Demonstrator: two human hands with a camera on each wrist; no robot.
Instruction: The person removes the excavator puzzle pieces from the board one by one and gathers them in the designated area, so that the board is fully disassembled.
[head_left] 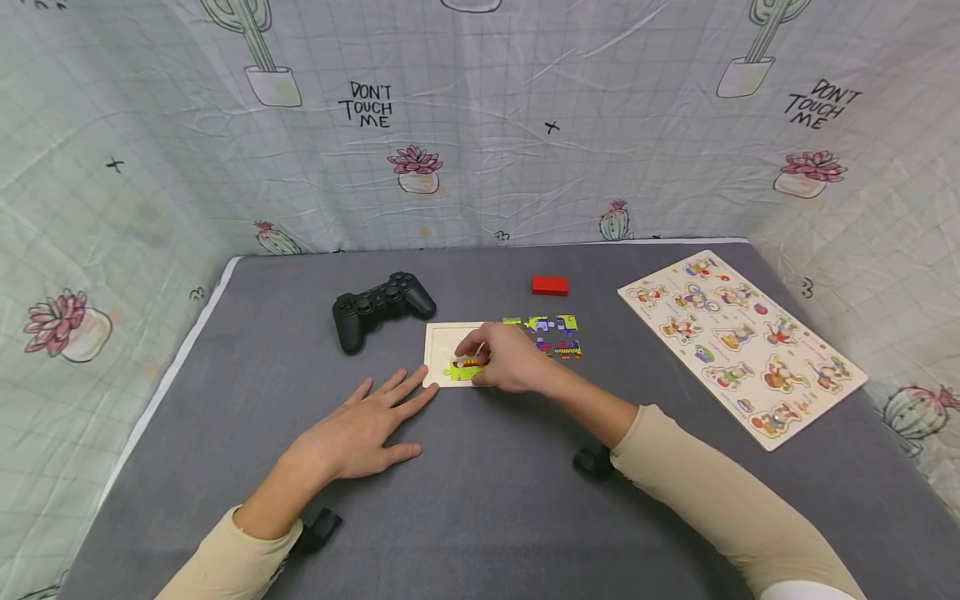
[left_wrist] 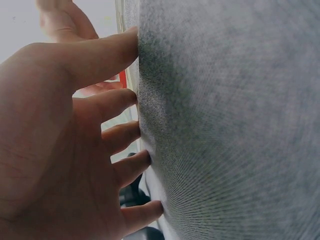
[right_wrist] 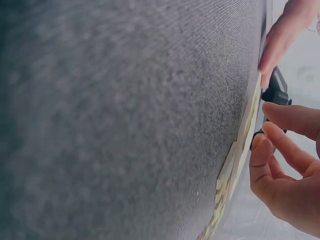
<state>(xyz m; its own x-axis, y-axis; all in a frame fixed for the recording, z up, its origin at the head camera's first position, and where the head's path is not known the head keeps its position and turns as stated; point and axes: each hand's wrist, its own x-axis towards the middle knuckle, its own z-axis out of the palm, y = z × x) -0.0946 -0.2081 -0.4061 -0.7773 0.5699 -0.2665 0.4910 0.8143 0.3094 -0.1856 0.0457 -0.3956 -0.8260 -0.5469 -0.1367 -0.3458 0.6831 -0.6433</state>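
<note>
In the head view, a small pale wooden puzzle board (head_left: 447,336) lies mid-table. Yellow-green printed puzzle piece (head_left: 463,372) lies in its lower part, partly covered by my right hand (head_left: 510,358). Bent thumb and fingers of that hand reach down over the piece; the right wrist view shows the fingertips (right_wrist: 266,131) close above the board, and contact is unclear. My left hand (head_left: 367,429) rests spread on the table, fingertips at the board's left edge. Loose puzzle pieces (head_left: 567,347) lie right of the board, partly behind my right hand.
A black game controller (head_left: 382,307) lies left behind the board. Behind the loose pieces is a red block (head_left: 550,286). A large wooden picture-puzzle board (head_left: 720,358) lies at the right. Printed cloth (head_left: 480,167) hangs around the table's back and sides.
</note>
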